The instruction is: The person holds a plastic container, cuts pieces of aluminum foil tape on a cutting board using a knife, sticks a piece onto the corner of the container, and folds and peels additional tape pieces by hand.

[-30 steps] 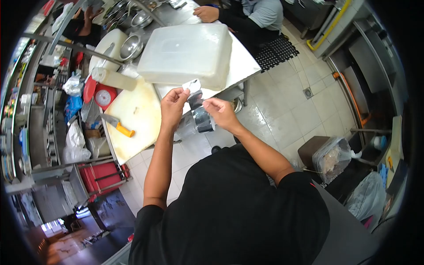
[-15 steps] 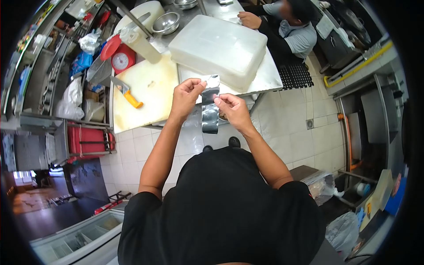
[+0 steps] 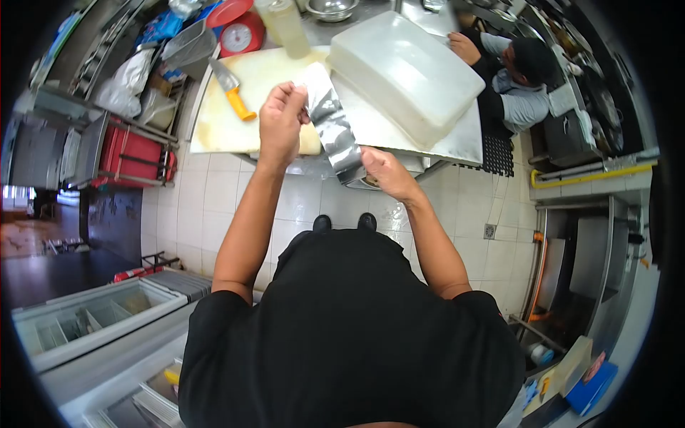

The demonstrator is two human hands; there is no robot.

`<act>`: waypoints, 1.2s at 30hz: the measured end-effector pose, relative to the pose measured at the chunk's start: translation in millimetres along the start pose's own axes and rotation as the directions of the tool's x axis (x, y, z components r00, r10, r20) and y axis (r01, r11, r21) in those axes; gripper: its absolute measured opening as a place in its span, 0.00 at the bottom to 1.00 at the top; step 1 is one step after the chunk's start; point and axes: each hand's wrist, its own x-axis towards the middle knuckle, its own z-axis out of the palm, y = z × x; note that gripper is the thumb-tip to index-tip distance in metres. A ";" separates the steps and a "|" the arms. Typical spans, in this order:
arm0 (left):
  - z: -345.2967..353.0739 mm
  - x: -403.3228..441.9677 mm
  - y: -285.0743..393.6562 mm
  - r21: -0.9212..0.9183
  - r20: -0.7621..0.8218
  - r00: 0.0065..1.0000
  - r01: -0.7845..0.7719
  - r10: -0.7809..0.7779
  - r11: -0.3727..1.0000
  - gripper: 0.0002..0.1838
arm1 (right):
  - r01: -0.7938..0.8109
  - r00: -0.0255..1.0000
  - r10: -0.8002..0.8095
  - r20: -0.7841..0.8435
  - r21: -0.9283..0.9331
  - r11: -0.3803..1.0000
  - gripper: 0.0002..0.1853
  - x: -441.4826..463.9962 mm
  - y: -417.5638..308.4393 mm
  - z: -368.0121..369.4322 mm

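Note:
A shiny silver strip (image 3: 334,127), which looks like foil or a strip of packets, is stretched slantwise between my two hands over the table's near edge. My left hand (image 3: 280,121) is closed, pinching the strip's upper left edge between thumb and fingers. Lower down on the right, my right hand (image 3: 387,171) pinches its other side near the bottom end. Behind the left hand is a worn white cutting board (image 3: 214,132), bearing a knife (image 3: 234,93) with an orange handle. A large translucent plastic tub (image 3: 407,71) stands upside down beyond the strip.
A red dial scale (image 3: 241,36), a squeeze bottle (image 3: 291,32) and a metal bowl (image 3: 332,7) are at the back of the table. Another person (image 3: 524,78) sits at the right end. Open-topped chiller cases (image 3: 100,321) are at the lower left.
The strip has gone from hanging nearly straight down to a slant, with more of its length spread between my hands. My right hand is lower and farther right; the view has shifted.

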 end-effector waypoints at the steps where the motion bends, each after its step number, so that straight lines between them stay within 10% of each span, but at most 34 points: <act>1: -6.3 2.3 9.8 -0.018 -0.036 0.999 -0.035 0.035 0.999 0.07 | -0.005 1.000 0.005 0.026 -0.003 1.000 0.34 4.4 3.2 0.9; 4: -27.2 6.0 33.7 0.006 -0.194 0.974 -0.119 0.118 0.993 0.06 | 0.256 0.955 -0.268 0.129 0.102 0.961 0.25 11.2 6.9 20.6; 9: -114.5 17.5 65.0 0.122 -0.428 0.848 -0.287 0.311 0.950 0.04 | 0.023 0.871 0.020 0.491 -0.080 0.996 0.17 42.9 11.5 34.6; 25: -320.0 -101.2 56.8 -0.020 -0.702 0.687 -0.284 0.189 0.959 0.05 | -0.153 0.858 0.191 0.477 -0.117 0.981 0.13 77.2 -22.7 76.8; 36: -326.3 -113.0 60.1 -0.006 -0.733 0.621 -0.411 0.276 0.911 0.06 | -0.158 0.913 0.231 0.336 -0.230 0.960 0.12 83.3 -29.9 99.3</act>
